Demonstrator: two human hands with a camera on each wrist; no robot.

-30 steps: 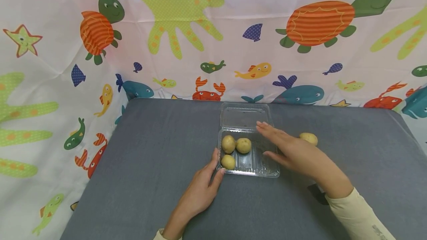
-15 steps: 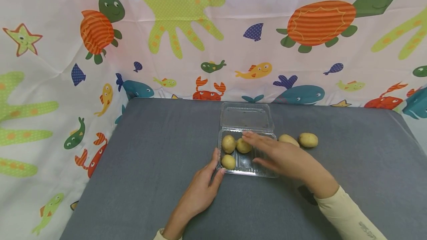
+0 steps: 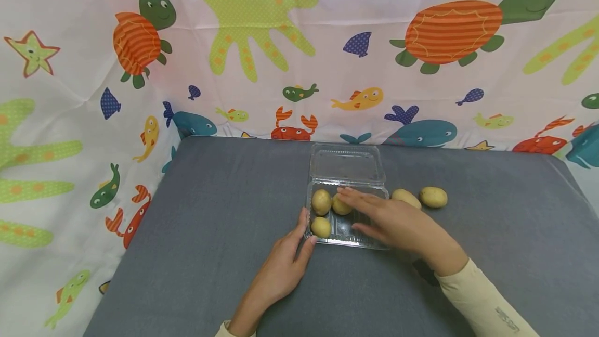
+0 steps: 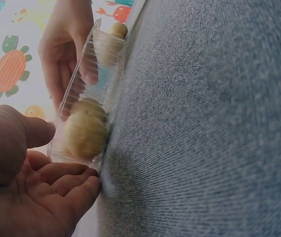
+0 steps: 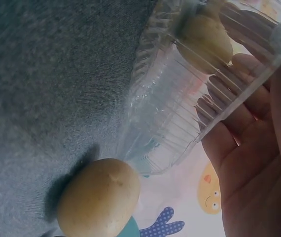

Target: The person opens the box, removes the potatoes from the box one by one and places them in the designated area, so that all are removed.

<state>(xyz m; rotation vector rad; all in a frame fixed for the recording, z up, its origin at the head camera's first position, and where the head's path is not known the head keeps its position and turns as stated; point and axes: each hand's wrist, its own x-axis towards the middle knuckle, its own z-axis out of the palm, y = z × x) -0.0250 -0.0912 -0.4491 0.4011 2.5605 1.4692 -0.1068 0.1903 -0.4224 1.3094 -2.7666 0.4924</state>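
I see the left hand (image 3: 280, 269) at the near left corner of the clear container (image 3: 348, 242), thumb and fingers relaxed, resting against it without curling round it. The right hand (image 3: 402, 222) is over the container, fingers outstretched and holding nothing; I can't tell whether they touch the potato (image 3: 340, 208) beneath. That one and two other potatoes (image 3: 321, 202) sit inside, towards the left; a further pair (image 3: 433, 197) lies on the worktop (image 3: 224, 202) to the right, and the lid (image 3: 346, 163) is folded back behind
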